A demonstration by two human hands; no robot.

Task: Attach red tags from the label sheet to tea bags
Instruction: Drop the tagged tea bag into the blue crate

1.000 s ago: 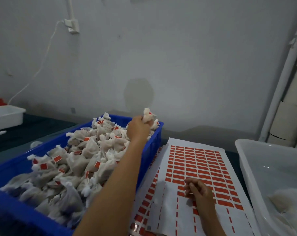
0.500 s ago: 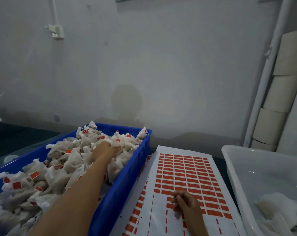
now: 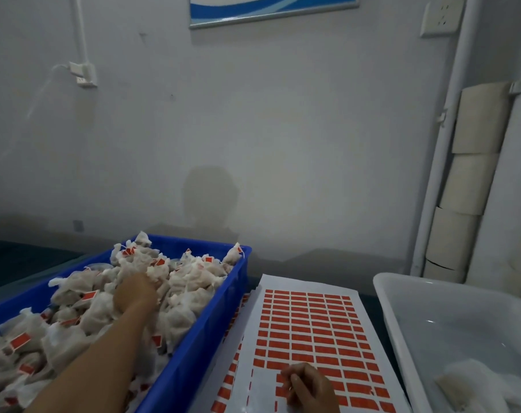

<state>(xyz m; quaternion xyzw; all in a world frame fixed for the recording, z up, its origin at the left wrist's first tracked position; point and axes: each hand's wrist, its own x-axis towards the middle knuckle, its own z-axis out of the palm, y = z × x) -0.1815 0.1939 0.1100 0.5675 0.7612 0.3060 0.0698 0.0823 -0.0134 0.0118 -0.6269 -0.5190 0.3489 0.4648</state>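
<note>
The left hand [image 3: 135, 295] is sunk among the tea bags [image 3: 175, 281] heaped in the blue crate [image 3: 193, 350]. Its fingers are buried in the pile, so I cannot tell whether they are curled round a bag or only pressing in. Bags lie on every side of those fingers, some touching the knuckles and wrist, and many already carry a small red tag.

The right hand [image 3: 308, 389] rests on the label sheet [image 3: 308, 329] with its fingers curled and the fingertips [image 3: 286, 378] drawn together at the near edge of the remaining red tags [image 3: 307, 338]. Whether a tag is already pinched between them is too small to make out. The full rows lie just beyond those fingertips; beside them toward the crate, the sheet is bare backing with only thin red slivers left.

The bags look light, soft and limp, like thin mesh pouches gathered at the top. They would probably crush or tear if squeezed hard, so the gathered neck or its string seems the sensible place to hold. The tags look thin, flimsy and sticky-backed; lifting 1 by a corner should keep it from curling onto itself.

A white tub [image 3: 402, 317] stands well clear of the right fingers, on the side away from the crate, with some white bags in it. No writing can be read on the tags, sheet or crate.
</note>
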